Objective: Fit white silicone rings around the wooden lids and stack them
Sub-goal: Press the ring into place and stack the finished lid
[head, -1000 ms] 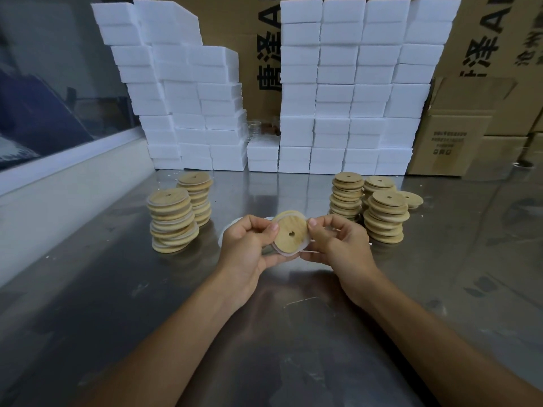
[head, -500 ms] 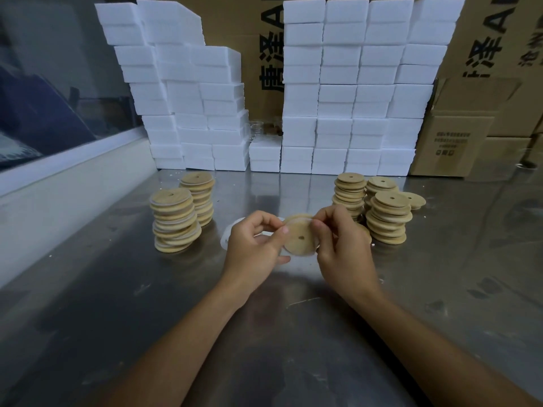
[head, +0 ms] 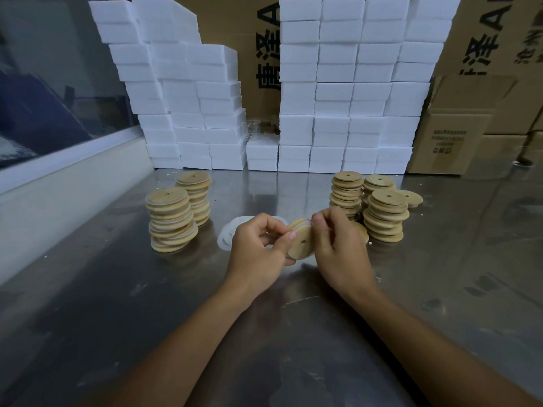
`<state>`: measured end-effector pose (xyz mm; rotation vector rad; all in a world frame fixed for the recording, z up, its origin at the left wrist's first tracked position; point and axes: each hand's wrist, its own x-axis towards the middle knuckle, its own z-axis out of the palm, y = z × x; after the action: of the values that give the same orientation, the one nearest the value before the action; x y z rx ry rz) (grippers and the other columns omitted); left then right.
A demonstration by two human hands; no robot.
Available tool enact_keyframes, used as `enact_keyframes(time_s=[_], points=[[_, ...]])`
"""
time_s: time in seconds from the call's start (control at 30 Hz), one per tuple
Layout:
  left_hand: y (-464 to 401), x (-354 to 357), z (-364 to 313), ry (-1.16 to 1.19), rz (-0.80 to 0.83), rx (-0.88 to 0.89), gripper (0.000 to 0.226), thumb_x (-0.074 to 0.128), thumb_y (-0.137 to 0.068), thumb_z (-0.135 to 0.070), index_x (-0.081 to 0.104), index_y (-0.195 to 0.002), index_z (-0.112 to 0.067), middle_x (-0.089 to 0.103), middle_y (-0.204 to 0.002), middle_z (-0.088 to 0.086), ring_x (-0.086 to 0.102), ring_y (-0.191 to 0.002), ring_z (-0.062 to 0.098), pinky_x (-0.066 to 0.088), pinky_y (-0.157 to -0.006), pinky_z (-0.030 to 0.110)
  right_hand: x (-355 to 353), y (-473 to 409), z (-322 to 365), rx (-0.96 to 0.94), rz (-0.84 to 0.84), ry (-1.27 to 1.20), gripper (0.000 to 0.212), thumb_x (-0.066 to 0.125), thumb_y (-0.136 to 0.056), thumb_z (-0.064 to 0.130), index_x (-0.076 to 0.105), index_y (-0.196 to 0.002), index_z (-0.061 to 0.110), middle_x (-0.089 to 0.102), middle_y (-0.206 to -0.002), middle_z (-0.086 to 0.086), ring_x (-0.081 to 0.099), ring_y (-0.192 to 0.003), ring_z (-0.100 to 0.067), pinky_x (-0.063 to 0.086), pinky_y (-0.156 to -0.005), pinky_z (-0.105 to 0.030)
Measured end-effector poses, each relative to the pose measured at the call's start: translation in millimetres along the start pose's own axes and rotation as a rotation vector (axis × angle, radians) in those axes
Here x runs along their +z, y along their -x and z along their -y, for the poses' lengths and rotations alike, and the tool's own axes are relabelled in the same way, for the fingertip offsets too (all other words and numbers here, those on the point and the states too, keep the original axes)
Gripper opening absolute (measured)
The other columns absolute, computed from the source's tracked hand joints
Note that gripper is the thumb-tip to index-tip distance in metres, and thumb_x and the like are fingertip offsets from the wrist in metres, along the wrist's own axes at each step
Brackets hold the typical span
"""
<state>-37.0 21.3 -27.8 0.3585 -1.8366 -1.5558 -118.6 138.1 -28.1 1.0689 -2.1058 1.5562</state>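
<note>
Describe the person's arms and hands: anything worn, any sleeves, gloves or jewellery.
Both forearms are bare as far as the frame shows, with no sleeves in view. The left hand and the right hand wear no gloves. No watch, bracelet or ring is visible on either wrist or on the fingers that show. The fingernails look short and unpainted.

White foam blocks (head: 352, 83) stacked before cardboard boxes (head: 452, 133) on steel table (head: 117, 304)
</note>
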Motion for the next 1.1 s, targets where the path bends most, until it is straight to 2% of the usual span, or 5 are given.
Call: enact_keyframes(time_s=[0.37,0.53,0.77,0.97,1.1], points=[[-1,-4,-10,0.161,-0.034,-0.143,0.012,0.069,-0.086,-0.001,0.061,-0.078,-0.003,0.07,-0.082,0.008,0.073,-0.076,0.023,0.06,-0.057,0.039,0,0,2,-0.063,-0.047,-0.092,0.009,0.065,-0.093,0.01,0.064,-0.085,0.015,0.064,-0.073,0.018,0.063,-0.065,-0.002,0.042,-0.055,-0.011],[-4,-4,3,0.051,0.023,-0.104,0.023,0.071,-0.083,0.001,0.062,-0.071,-0.017,0.073,-0.075,-0.002,0.073,-0.078,0.017,0.06,-0.058,0.037,0,-2,-1,0.132,-0.03,-0.144,0.007,0.066,-0.09,0.004,0.07,-0.084,0.003,0.069,-0.074,0.0,0.065,-0.069,-0.011,0.055,-0.065,-0.028],[-5,-4,6,-0.02,0.024,-0.079,0.03,0.073,-0.081,0.001,0.062,-0.065,-0.022,0.072,-0.074,0.0,0.073,-0.079,0.021,0.061,-0.058,0.04,-2,-3,-4,0.3,-0.006,-0.333,0.01,0.066,-0.09,0.001,0.071,-0.081,0.003,0.07,-0.072,-0.002,0.063,-0.062,0.002,0.051,-0.061,-0.012],[-4,-8,-2,0.094,-0.019,-0.202,0.018,0.071,-0.083,0.003,0.061,-0.073,-0.006,0.071,-0.083,0.011,0.073,-0.079,0.027,0.061,-0.061,0.042,2,-4,-3,0.301,0.022,-0.304,0.018,0.066,-0.092,0.016,0.067,-0.084,0.0,0.07,-0.082,-0.014,0.068,-0.08,-0.025,0.06,-0.069,-0.042],[-2,-7,-6,0.071,-0.012,-0.185,0.017,0.072,-0.083,0.003,0.061,-0.074,-0.007,0.071,-0.084,0.011,0.073,-0.081,0.027,0.062,-0.065,0.047,1,-3,-5,0.371,0.008,-0.364,0.02,0.063,-0.094,0.015,0.065,-0.082,0.0,0.07,-0.082,-0.019,0.069,-0.077,-0.029,0.061,-0.061,-0.04]])
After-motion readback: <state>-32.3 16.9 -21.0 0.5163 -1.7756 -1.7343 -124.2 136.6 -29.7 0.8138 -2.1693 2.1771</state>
